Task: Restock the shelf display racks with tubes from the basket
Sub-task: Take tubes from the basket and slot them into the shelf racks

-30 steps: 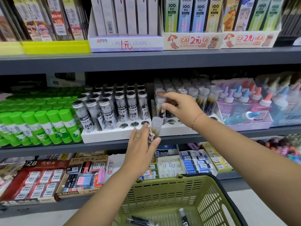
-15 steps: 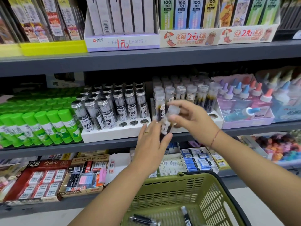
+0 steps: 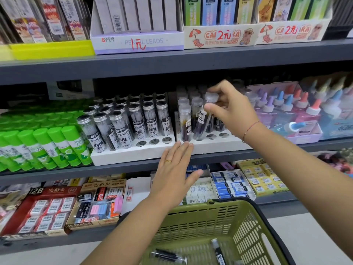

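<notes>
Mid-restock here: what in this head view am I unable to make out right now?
- Head view: the hole under the tube held by the right hand; the tube itself hides whether its base is seated in the white rack.
- Back rows of that rack: shadowed and covered by the hand.
- Basket: cut off by the bottom edge, so the count of remaining tubes is unknown.
- Glue bottles at right: blurred, labels unreadable.

Both forearms are bare, with no sleeves showing anywhere along them. The left hand [image 3: 172, 172] wears a plain gold band on one finger, about twelve o'clock from the knuckles. The right hand [image 3: 232, 109] carries a thin red string bracelet looped round the wrist, toward five o'clock from the palm. Fingernails look short and unpainted.
</notes>
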Tool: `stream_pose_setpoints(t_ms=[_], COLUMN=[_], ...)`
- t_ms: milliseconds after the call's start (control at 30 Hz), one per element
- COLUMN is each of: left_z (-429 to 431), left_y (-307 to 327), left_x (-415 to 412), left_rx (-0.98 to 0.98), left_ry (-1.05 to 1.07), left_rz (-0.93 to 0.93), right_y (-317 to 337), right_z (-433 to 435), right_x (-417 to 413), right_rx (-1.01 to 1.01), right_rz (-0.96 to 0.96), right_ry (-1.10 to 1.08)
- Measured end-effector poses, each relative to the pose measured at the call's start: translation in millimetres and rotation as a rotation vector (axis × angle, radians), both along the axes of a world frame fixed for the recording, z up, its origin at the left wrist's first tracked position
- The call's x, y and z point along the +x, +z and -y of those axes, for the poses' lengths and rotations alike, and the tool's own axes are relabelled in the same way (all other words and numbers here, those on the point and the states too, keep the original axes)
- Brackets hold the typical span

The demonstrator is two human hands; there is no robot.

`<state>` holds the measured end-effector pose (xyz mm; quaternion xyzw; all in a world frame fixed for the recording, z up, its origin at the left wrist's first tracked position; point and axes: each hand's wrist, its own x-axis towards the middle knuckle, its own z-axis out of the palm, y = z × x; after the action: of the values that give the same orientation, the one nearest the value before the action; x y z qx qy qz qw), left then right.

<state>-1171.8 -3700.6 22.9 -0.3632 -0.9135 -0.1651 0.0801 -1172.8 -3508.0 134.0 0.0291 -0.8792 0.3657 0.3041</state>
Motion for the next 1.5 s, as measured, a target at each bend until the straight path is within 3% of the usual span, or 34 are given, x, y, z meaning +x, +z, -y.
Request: stream_pose_setpoints(t_ms=[433,867,1033,1100,1200,1233,1367,1500], left_z=[-6.4,-6.4,35.7,72.6,140.9,159.3,180.5,176.5], left_y=[5.0,5.8,-42.1,-79.7,-132.5,-143.5,-156.0,-158.4], left_x=[-3.1,-5.8,16.8,30.9,46.1,50.0,59.0,60.8], left_rx=[-0.059,-0.062,0.069,0.052,-0.085,-0.13,-0.002,0.079], left_ry=[0.048,0.042,0.148,0.315,0.589,0.663,0.82,0.884], left_rz=[-0.071,-0.094,-0.122,0.016,0.182,0.238,0.627,0.604], right_y=[11.2,-15.6,-86.4,-140.2,-236.0,-263.8,-336.5,-363.9], right_z=[0.1,6.7,22.6,29.9,34.3,32.4,20.9,28.3], right_x=[-8.1,-1.9,45.0,64.7,100.3,115.1,163.0,189.0], right_rx=[0.291,0.315,0.334,0.297,0.288,0.268,0.36,0.415], right_rz=[0.144,0.151,-0.127,0.162,0.983,1.16,1.492,1.622], right_ry=[-0.05,-0.026,-0.088,-0.004,0.212,0.249,0.29,0.344])
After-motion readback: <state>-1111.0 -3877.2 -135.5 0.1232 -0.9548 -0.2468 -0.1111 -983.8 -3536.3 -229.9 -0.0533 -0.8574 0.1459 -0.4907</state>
